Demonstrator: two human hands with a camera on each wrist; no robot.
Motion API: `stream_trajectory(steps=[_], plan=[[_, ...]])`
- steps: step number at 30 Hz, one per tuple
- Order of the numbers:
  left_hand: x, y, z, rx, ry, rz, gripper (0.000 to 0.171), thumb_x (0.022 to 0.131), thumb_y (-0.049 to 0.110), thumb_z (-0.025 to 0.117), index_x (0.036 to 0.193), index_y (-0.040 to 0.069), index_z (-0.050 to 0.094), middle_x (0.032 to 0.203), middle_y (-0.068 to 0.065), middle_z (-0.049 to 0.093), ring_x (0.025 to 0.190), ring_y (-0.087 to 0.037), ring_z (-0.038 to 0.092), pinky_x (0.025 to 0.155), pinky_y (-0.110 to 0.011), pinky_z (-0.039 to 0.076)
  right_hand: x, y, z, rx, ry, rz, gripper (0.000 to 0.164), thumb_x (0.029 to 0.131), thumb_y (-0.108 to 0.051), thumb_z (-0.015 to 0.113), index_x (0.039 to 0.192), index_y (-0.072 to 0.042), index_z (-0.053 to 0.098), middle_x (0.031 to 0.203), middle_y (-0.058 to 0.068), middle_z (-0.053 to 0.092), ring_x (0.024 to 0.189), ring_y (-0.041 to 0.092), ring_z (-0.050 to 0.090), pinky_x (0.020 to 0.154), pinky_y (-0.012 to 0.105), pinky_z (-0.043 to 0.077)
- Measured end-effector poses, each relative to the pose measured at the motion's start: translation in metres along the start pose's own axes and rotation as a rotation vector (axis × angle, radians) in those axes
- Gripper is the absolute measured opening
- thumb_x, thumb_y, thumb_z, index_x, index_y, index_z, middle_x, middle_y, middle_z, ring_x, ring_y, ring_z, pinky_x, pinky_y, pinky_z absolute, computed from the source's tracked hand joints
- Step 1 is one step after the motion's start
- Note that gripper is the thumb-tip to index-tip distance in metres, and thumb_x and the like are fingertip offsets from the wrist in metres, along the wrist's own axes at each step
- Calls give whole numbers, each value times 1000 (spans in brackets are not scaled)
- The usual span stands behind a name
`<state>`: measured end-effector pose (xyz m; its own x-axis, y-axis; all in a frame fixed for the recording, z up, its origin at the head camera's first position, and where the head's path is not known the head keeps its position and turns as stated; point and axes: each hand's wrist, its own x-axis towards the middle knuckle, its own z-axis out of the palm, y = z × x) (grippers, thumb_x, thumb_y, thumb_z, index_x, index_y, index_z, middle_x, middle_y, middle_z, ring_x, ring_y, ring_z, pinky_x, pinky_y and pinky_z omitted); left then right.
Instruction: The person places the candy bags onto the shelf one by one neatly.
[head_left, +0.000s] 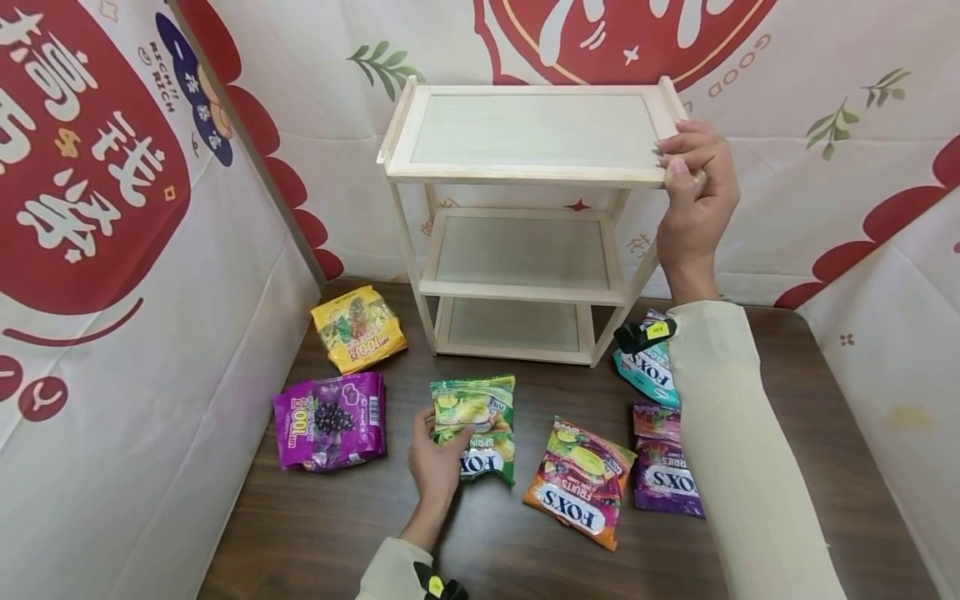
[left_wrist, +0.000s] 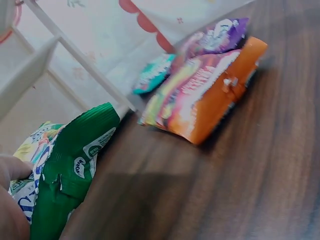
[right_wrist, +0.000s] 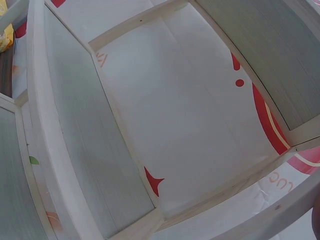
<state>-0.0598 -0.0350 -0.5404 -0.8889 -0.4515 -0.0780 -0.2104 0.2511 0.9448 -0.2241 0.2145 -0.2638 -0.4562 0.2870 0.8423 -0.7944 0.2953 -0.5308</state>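
Note:
My left hand grips the left side of a green bag of Fox's candy, the thumb lying over its front. In the left wrist view the green bag is tilted, its dark green end toward the camera. With my right hand I hold the top right corner of a pale wooden three-tier shelf rack. The thumb is at the front and the fingers reach over the side rail. Bare shelf panels fill the right wrist view, where only a sliver of the right hand shows at the edge.
An orange-red Fox's bag lies right of the green one. A purple Fox's bag and a teal one are partly behind my right sleeve. Yellow and purple candy packs lie at left. Printed cloth hangs behind the dark wooden table.

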Motion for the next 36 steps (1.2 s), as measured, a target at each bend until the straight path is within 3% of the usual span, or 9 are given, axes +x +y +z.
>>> stream_trajectory(steps=[6, 13, 24, 36], plan=[[1, 24, -13, -99, -9, 63, 61, 71, 23, 86, 122, 13, 53, 107, -3, 63, 85, -18, 61, 62, -33, 50, -1, 0, 2, 15, 6, 5, 35, 79, -16, 47, 85, 19, 50, 95, 6, 66, 115, 28, 50, 106, 35, 32], [2, 43, -21, -104, -8, 129, 61, 72, 21, 85, 122, 10, 52, 106, -6, 62, 86, -19, 62, 65, -33, 51, 1, 0, 1, 11, -3, -2, 35, 79, -15, 47, 84, 20, 49, 95, 8, 65, 115, 28, 50, 106, 35, 32], [2, 71, -35, -151, -57, 115, 62, 71, 19, 86, 122, 11, 52, 107, -4, 64, 91, -17, 63, 73, -35, 53, 0, -1, -1, 5, -5, 9, 37, 80, -17, 48, 87, 20, 50, 95, 4, 65, 116, 28, 49, 105, 34, 32], [9, 106, -48, -241, -98, 267, 59, 72, 22, 85, 120, 11, 53, 109, -5, 63, 92, -18, 63, 72, -32, 54, -1, 0, 0, 0, 3, 3, 37, 81, -17, 49, 87, 19, 50, 98, 20, 63, 116, 29, 50, 106, 35, 31]])
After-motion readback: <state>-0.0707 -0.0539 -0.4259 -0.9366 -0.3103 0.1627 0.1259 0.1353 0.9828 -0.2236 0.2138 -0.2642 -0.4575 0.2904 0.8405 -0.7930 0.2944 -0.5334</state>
